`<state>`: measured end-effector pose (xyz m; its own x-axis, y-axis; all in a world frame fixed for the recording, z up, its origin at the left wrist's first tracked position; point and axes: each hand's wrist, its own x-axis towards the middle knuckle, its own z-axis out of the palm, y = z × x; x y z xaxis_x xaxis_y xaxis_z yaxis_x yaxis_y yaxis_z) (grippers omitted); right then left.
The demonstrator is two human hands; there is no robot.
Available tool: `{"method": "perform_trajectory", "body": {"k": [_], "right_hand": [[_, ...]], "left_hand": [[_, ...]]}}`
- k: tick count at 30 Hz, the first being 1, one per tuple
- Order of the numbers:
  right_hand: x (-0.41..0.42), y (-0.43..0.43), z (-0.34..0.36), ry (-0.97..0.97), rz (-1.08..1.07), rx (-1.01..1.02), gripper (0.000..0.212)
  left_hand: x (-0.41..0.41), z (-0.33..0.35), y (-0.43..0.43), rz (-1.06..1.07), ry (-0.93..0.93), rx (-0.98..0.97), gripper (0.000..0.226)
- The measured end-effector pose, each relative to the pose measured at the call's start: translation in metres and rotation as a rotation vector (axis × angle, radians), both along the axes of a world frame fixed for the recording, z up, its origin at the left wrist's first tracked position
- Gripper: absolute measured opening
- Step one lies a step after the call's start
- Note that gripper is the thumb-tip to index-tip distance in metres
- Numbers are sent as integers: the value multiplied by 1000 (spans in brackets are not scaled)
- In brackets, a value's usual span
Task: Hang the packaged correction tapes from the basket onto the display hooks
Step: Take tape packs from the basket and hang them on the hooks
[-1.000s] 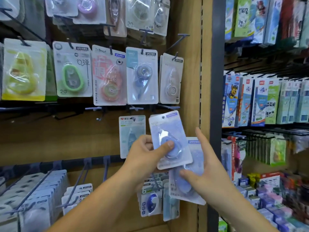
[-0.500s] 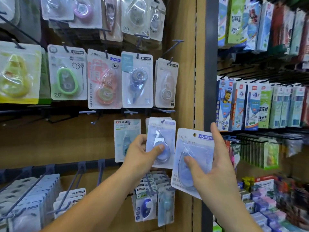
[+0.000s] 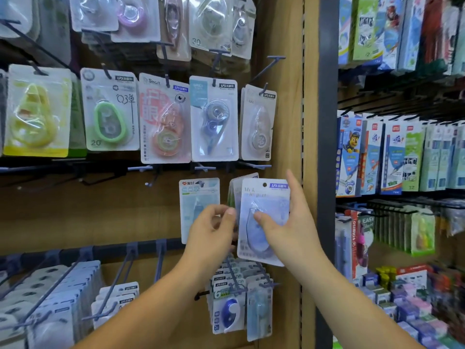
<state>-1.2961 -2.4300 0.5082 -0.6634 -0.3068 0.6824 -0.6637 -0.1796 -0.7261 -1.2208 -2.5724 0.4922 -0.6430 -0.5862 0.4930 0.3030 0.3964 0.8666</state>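
From my end, L hand point(image 3: 214, 233) sat w/ fingers curled, thumb at the left edge of the hung packs point(image 3: 235, 190); couldn't tell if it pinched them. Just right, the blue pack point(image 3: 266, 197) stood upright in front of those packs, near the wood panel's point(image 3: 288, 122) right edge. R hand point(image 3: 297, 222) gripped it, thumb on its front, fingers behind its right edge.

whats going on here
A person is stocking a shop display of correction tapes. The right hand holds a blue pack up in front of the display, and no hook shows through its hang hole, so it is not yet hung. The left hand pinches the edge of the hung packs just behind it.
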Motion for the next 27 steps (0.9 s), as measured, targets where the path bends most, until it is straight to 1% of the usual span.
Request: {"method": "perform_trajectory", "body": {"k": [1, 2, 4, 5, 9, 11, 13, 16, 20, 24, 27], "right_hand": [[-4, -5, 4, -20, 11, 11, 93], [-8, -10, 7, -37, 24, 28, 94], [-18, -18, 13, -38, 37, 52, 96], [-22, -20, 14, -36, 39, 61, 97], [-30, -24, 14, 30, 26, 142, 100], [-32, -23, 11, 76, 15, 246, 97], [-36, -23, 11, 78, 21, 326, 92], [-40, -31, 11, 55, -40, 267, 86], [-36, -38, 4, 129, -210, 253, 73], [-33, -30, -8, 208, -257, 281, 61], [-30, -27, -17, 250, -248, 349, 61]], "left_hand": [[5, 1, 3, -71, -1, 8, 22], [7, 3, 5, -98, -22, -31, 31], [8, 5, 3, -101, -35, -120, 55], [8, 6, 2, -101, -34, -149, 64], [1, 3, -1, -115, -36, -165, 77], [-1, -4, -2, -111, -30, -163, 81], [0, -10, -1, -85, -26, -188, 81], [-2, -9, -5, -49, -60, -200, 78], [-16, -2, -14, 61, -89, -271, 78], [-27, -1, -21, 207, -129, -409, 73], [-40, 0, -25, 320, -182, -521, 65]]}}
